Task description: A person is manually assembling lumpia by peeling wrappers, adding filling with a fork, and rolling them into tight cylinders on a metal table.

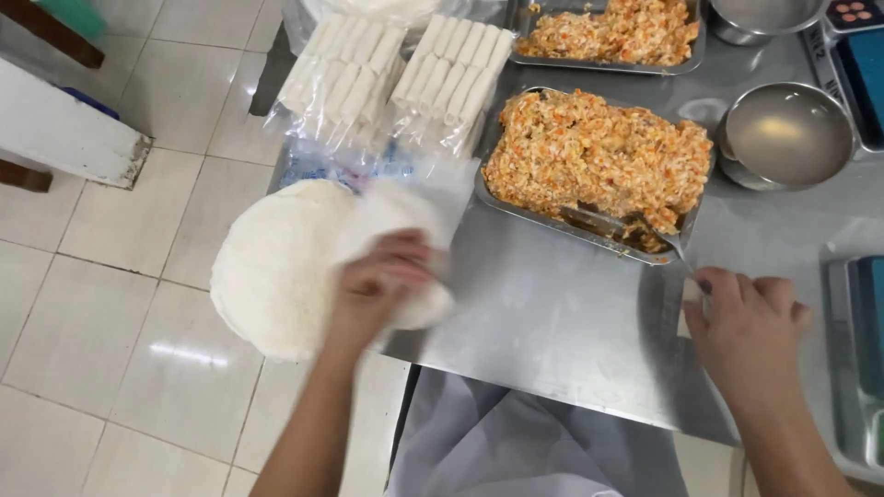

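At nine o'clock, the left hand (pixel 376 287) pinches a thin round white wrapper sheet (pixel 405 241) off the white wrapper stack (pixel 276 267). At three o'clock, the right hand (pixel 748 324) grips a metal spoon (pixel 635 230) lying in the steel filling tray (pixel 497 198) on the steel table (pixel 552 313).

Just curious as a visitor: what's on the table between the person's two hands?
In the head view, only bare steel table lies between the left hand on the round wrappers and the right hand at the spoon.

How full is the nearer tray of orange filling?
Nearly full. The nearer tray is heaped with filling above its rim; only the corner by the spoon is scooped out.
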